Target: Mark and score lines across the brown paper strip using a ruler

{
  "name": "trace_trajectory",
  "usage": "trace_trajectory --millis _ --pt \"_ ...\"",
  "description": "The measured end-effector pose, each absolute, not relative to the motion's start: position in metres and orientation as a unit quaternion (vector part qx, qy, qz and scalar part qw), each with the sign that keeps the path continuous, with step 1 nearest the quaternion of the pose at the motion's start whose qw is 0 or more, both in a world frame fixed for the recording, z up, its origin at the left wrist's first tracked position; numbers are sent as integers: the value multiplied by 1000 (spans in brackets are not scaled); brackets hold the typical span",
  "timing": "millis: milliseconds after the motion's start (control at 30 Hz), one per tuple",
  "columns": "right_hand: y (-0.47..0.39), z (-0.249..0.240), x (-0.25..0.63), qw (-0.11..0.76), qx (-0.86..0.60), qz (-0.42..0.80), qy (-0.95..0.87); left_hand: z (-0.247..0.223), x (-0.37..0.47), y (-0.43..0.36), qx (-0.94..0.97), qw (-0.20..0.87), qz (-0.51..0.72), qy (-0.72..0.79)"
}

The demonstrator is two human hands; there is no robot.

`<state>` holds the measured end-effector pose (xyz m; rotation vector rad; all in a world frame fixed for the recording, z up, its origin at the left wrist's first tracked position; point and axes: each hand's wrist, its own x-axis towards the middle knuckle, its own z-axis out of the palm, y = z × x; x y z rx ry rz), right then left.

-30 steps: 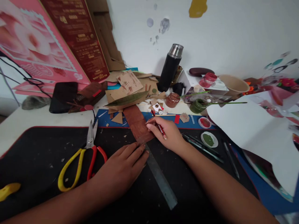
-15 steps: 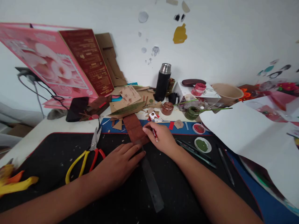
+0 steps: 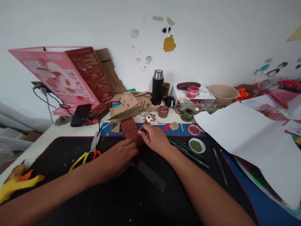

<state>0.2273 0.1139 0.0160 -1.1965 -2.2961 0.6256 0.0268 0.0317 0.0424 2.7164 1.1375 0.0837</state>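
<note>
My right hand (image 3: 156, 139) is closed around a red pencil (image 3: 148, 136), its fingertips close to the right edge of a brown strip (image 3: 130, 129). That strip, perhaps painted card, lies across the blue edge of the mat and onto the black part. At its near end is my left hand (image 3: 117, 158), fingers curled together over the far end of a clear ruler (image 3: 151, 175). The ruler slants toward the lower right, and its far tip is hidden by the fingers. Scissors (image 3: 94, 142) with yellow and red handles lie just left of my left hand, partly covered by it.
A yellow glue gun (image 3: 21, 182) sits at the left. Green pens (image 3: 190, 153), a grey pen (image 3: 220, 166) and a lid with green paint (image 3: 197, 145) lie right. Behind stand a black flask (image 3: 157, 89), paint jars (image 3: 163, 111) and cardboard scraps (image 3: 128, 100). White paper (image 3: 242, 128) overhangs the right side.
The ruler has swung so its near end points further right. My left hand has shifted slightly with it. My right hand still holds the pencil by the strip. The view has tilted up a little.
</note>
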Motion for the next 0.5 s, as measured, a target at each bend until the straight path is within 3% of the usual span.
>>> trace_trajectory --millis 167,367,500 --pt "112 15 227 239 -421 246 -840 43 26 21 878 165 62 444" --pt "111 17 226 248 -386 295 -838 51 14 4 755 354 107 541" --pt "116 16 228 271 -377 328 -823 50 -5 7 673 362 218 607"
